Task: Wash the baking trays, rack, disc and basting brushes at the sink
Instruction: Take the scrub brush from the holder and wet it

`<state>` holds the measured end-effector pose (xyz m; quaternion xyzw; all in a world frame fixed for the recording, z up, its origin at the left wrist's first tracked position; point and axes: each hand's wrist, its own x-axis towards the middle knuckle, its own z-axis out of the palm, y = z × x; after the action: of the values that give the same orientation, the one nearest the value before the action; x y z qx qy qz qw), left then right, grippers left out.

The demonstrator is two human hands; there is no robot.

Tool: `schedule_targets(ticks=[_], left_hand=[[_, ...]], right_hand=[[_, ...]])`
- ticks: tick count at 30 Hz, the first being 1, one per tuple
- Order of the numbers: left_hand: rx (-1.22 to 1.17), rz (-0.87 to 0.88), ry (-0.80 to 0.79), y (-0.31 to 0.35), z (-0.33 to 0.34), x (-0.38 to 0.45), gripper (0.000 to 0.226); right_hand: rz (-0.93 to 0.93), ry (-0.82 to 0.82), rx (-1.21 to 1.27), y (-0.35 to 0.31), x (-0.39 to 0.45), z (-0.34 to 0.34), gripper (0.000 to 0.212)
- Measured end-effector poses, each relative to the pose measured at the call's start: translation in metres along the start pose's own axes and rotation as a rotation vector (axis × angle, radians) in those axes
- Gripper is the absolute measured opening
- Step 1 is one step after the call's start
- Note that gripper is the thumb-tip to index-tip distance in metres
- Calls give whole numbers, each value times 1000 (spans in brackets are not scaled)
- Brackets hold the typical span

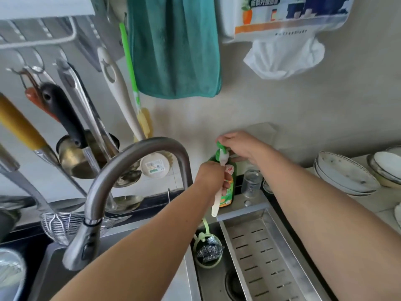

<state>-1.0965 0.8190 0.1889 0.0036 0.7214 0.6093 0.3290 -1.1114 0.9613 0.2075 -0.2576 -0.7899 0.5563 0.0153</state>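
At the sink's back corner, a white basting brush [220, 183] is held in the left hand's [211, 175] closed grip under the dish-soap bottle's [227, 187] pump, pressed by the right hand [239, 146]; soaping seems underway, scrubbing likely next.

You can make out white Chinese characters, roughly "新款升级加厚", on the tissue pack [282, 16] hanging on the wall; the green soap bottle [229, 187] label is too blurred to read.
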Motion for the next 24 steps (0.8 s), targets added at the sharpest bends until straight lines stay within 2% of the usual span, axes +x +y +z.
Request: schedule_targets(ticks=[17,24], left_hand=[[10,-42,8,3,5,-17,26],[11,-29,0,-3,3,-12,17]], right_hand=[[24,31,-43,-2,-11,1,27],[37,50,-19,1,-4,3,25]])
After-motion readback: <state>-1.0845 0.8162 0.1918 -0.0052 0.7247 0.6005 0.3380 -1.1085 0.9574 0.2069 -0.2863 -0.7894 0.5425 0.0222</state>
